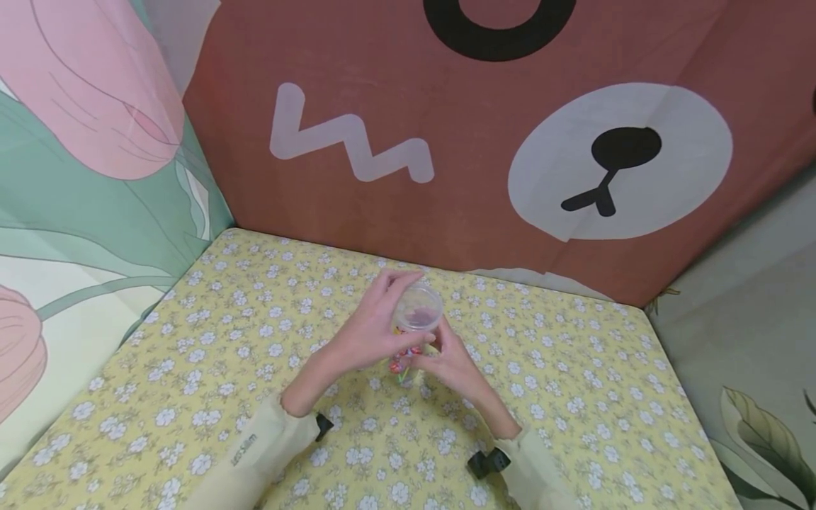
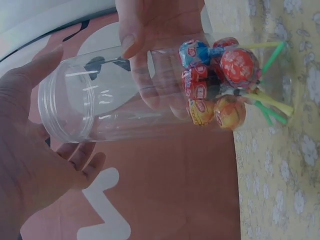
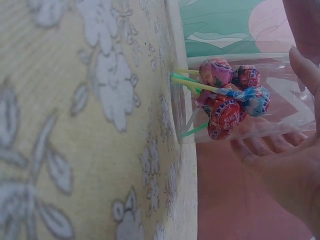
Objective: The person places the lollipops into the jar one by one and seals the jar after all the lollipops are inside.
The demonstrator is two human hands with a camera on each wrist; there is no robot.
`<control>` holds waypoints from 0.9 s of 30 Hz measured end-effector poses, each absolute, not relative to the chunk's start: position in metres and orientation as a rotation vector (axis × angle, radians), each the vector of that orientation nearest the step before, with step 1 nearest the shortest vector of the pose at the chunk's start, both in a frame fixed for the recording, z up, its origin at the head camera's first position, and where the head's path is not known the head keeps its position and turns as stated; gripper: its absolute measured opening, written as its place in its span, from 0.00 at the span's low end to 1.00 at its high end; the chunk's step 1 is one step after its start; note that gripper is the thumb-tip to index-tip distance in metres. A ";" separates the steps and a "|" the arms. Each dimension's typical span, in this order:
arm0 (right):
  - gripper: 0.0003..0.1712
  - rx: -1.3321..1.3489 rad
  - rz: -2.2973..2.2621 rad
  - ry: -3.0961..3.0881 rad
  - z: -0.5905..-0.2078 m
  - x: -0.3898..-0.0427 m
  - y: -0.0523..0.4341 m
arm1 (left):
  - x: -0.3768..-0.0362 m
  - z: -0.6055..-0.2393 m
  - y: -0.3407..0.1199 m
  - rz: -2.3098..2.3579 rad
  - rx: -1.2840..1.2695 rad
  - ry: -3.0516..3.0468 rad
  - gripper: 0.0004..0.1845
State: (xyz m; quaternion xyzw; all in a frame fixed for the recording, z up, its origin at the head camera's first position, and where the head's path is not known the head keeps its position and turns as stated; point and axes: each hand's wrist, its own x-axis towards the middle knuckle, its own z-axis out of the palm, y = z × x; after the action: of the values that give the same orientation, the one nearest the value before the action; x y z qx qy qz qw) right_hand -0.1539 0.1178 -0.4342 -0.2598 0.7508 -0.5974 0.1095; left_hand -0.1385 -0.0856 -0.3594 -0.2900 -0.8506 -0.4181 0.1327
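Note:
A tall clear plastic jar [image 2: 150, 117] stands upright on the table, holding several wrapped lollipops [image 2: 239, 67] in its lower part. Their wrappers are red, blue, pink and orange, with green and yellow sticks pointing down to the base. My left hand [image 1: 370, 326] holds the ridged clear lid [image 1: 418, 307] at the top, thumb on one side and fingers on the other. Lower down, my right hand [image 1: 455, 363] grips the jar's side, its fingers behind the clear wall in the left wrist view. In the right wrist view, the lollipops [image 3: 225, 112] sit below the right hand's fingers [image 3: 260, 150].
A yellow cloth with white flowers covers the table [image 1: 561, 397]. Behind it rises a brown bear-print backdrop [image 1: 382, 219]. Printed fabric [image 1: 115, 227] hangs on the left, and a grey leaf-print sheet [image 1: 752, 319] hangs on the right.

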 end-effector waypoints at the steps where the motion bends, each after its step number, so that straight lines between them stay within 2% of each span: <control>1: 0.53 -0.761 -1.753 2.211 -0.434 -0.154 0.118 | -0.138 -0.360 -0.085 -1.216 -0.829 -2.473 0.47; 7: 0.54 -0.744 -1.746 2.227 -0.433 -0.153 0.118 | -0.139 -0.359 -0.086 -1.253 -0.881 -2.483 0.43; 13: 0.51 -0.771 -1.745 2.210 -0.435 -0.155 0.118 | -0.138 -0.361 -0.084 -1.249 -0.844 -2.482 0.46; 19: 0.52 -0.754 -1.751 2.217 -0.434 -0.153 0.117 | -0.139 -0.360 -0.085 -1.253 -0.859 -2.478 0.45; 23: 0.52 -0.754 -1.749 2.211 -0.433 -0.153 0.118 | -0.139 -0.360 -0.084 -1.257 -0.868 -2.470 0.46; 27: 0.52 -0.757 -1.759 2.205 -0.433 -0.153 0.117 | -0.138 -0.359 -0.082 -1.265 -0.797 -2.480 0.52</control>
State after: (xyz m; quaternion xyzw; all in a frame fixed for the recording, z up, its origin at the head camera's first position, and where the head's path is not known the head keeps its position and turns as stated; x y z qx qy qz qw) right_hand -0.1532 0.1173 -0.4333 -0.2575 0.7504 -0.5986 0.1105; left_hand -0.1383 -0.0817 -0.3594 -0.2732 -0.8499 -0.4336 0.1227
